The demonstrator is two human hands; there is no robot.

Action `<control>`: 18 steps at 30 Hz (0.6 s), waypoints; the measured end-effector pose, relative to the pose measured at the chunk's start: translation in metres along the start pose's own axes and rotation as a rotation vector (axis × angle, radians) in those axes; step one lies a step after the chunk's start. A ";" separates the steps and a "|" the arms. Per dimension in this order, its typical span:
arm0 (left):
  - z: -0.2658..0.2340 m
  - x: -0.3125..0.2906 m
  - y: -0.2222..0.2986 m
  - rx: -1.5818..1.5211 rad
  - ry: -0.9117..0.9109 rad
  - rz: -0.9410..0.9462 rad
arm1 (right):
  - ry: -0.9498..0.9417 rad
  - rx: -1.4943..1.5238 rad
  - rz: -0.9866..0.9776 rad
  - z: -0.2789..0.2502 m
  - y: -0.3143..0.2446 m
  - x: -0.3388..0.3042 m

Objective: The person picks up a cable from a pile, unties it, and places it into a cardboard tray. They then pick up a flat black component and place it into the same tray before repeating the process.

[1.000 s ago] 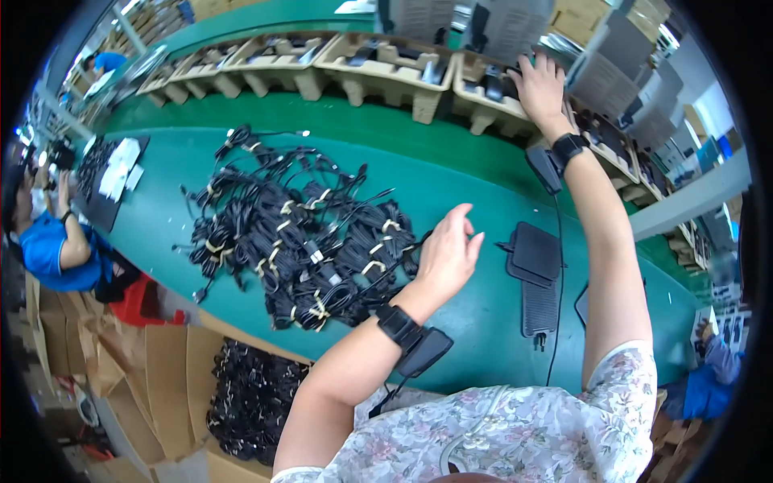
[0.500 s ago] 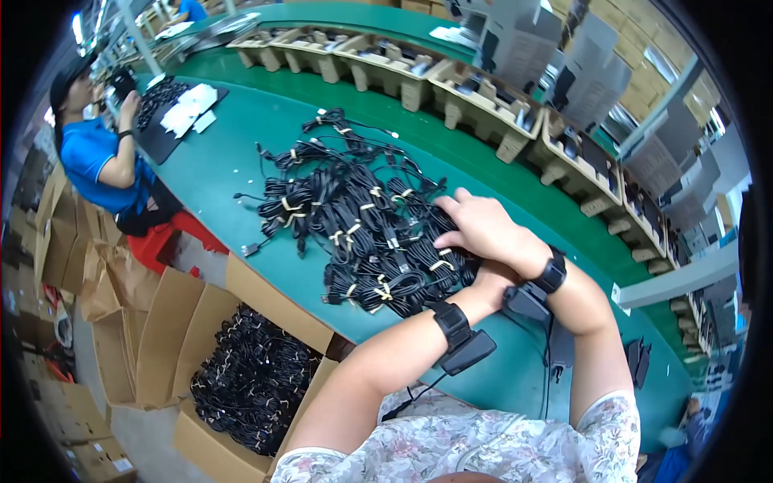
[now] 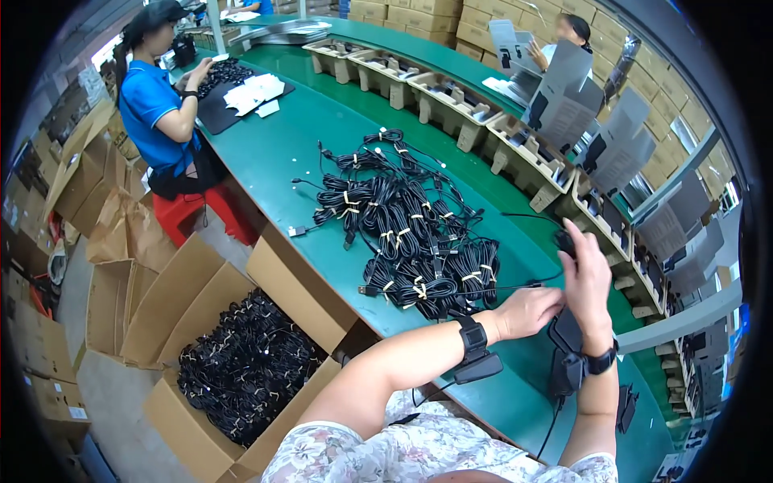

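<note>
A heap of black cables [image 3: 403,229], tied in coils with pale bands, covers the middle of the green table. Past its right edge my right hand [image 3: 589,278] is raised and closed round a black cable [image 3: 565,241], whose thin ends trail left toward the heap. Just below and left of it is my left hand [image 3: 527,312], its fingers pinched together; what lies between them is hidden. Both wrists wear black straps with small black boxes [image 3: 478,367].
An open carton [image 3: 197,439] filled with bundled cables stands on the floor at lower left. Moulded trays [image 3: 455,105] with parts line the green conveyor. A person in blue [image 3: 153,97] works at the far left; another sits beyond the conveyor. Grey printed cards [image 3: 564,88] stand behind the trays.
My hands, which were together at the heap's right edge, have moved right, and the right one now lifts a cable. The view has shifted, bringing the person across the conveyor into sight.
</note>
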State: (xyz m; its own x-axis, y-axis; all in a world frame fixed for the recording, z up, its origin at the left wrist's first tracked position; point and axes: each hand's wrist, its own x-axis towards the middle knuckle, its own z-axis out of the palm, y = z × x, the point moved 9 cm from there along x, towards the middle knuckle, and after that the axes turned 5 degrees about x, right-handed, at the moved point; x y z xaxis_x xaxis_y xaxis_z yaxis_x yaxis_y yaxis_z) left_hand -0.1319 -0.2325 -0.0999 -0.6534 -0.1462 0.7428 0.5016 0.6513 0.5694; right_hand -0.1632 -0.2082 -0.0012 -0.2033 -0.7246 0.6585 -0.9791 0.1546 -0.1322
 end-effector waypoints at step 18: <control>0.038 -0.004 -0.055 -0.903 0.025 -0.387 | 0.178 0.810 0.421 0.022 0.078 -0.074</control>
State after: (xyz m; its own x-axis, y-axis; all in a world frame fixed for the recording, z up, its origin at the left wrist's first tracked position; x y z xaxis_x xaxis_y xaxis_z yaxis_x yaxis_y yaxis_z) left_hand -0.1785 -0.2389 -0.1475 -0.8568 -0.2525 0.4495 0.5073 -0.2572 0.8225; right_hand -0.2244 -0.1570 -0.0769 -0.6045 -0.5911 0.5340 -0.5438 -0.1837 -0.8189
